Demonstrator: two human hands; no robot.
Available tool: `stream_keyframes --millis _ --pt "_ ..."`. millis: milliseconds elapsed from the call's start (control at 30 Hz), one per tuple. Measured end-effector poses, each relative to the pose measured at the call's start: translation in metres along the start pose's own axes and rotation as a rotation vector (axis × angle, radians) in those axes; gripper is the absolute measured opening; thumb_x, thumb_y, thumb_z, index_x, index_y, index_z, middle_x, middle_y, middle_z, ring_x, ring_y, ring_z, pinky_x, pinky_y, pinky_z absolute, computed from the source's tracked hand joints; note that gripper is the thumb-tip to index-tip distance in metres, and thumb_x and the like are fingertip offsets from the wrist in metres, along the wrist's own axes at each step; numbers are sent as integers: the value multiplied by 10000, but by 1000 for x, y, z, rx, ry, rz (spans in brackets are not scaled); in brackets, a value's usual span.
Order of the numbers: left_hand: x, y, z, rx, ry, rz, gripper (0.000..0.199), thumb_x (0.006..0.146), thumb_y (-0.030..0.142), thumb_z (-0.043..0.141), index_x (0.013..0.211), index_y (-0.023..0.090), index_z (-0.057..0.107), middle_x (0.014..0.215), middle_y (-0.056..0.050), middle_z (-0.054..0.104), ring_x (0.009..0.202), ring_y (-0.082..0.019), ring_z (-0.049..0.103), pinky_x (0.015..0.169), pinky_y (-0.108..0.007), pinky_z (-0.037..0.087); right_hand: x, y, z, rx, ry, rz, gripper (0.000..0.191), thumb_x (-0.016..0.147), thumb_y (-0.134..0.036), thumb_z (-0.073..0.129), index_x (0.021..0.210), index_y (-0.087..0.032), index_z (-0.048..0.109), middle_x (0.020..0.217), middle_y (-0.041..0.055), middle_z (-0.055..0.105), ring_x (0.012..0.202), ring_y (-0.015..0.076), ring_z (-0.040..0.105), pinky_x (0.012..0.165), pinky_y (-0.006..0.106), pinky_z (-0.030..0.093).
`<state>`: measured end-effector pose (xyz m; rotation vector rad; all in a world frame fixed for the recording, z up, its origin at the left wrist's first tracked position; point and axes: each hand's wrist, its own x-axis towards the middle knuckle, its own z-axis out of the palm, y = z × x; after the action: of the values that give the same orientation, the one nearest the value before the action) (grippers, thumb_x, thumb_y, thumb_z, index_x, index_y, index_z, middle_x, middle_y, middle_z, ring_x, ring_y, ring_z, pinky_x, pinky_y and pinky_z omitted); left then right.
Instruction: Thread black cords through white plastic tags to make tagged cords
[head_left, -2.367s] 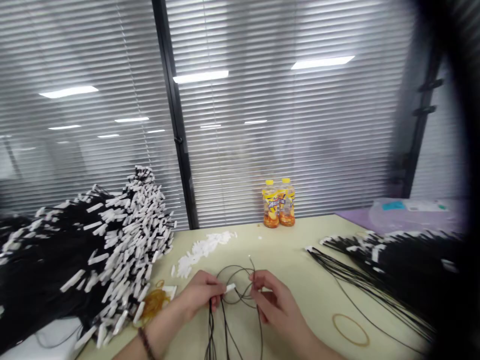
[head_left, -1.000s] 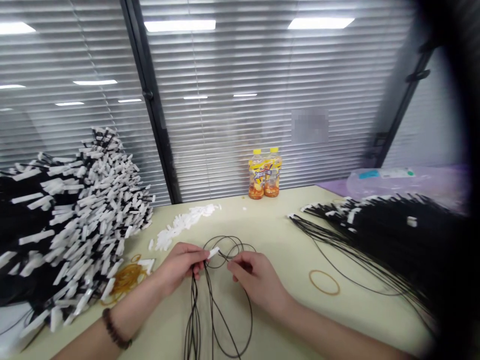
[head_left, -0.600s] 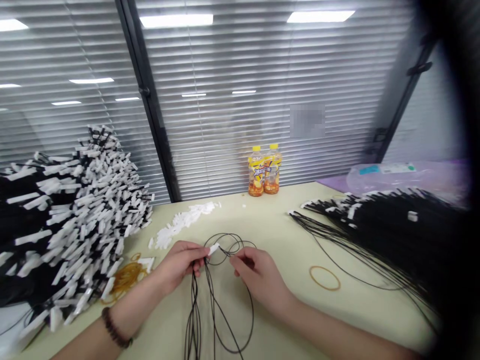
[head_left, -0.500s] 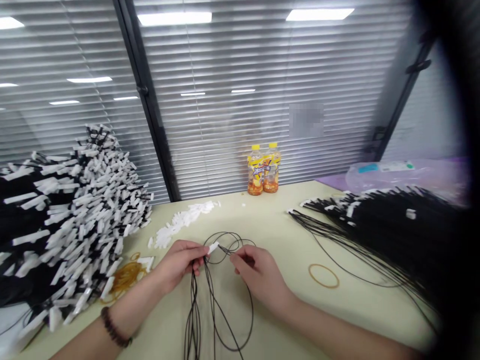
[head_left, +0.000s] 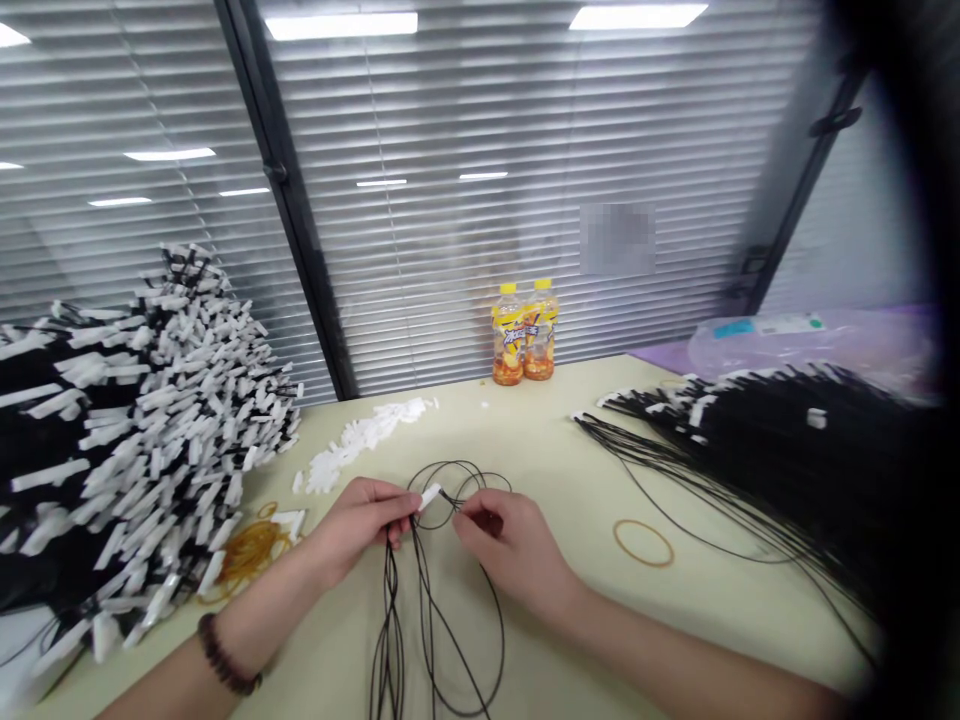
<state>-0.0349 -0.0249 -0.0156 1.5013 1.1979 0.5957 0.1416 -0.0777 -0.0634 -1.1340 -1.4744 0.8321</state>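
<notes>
Left hand pinching a tube, right hand gripping its wires. Bottles at back of counter, pile hogging its left edge.

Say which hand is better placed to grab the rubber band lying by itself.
Probably the right hand: the rubber band lies nearer it, though it seems to hold cords. The left hand is farther, pinching a white tube.
</notes>
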Motion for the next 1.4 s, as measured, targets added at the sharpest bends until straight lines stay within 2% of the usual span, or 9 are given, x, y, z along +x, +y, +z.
stream_keyframes --millis 367,733,1400 --pt "0 0 0 -7 18 -1 294 650 369 614 726 87 633 550 -6 478 466 -64 416 476 -193 352 -1 2 -1 52 -15 -46 177 752 -193 414 637 -148 540 577 -9 501 552 95 447 505 185 326" --pt "-2 1 2 6 28 6 298 633 386 624 703 97 632 533 -1 482 465 -63 412 478 -197 345 -2 4 0 -69 -34 -38 178 715 -159 419 610 -152 562 559 -13 517 550 100 459 500 194 312" --pt "-3 1 1 73 -19 73 263 668 358 607 711 100 632 560 -13 491 500 -69 416 487 -190 345 -1 3 -1 -125 -44 -31 185 725 -169 408 586 -147 528 541 -10 494 533 97 441 479 201 282"
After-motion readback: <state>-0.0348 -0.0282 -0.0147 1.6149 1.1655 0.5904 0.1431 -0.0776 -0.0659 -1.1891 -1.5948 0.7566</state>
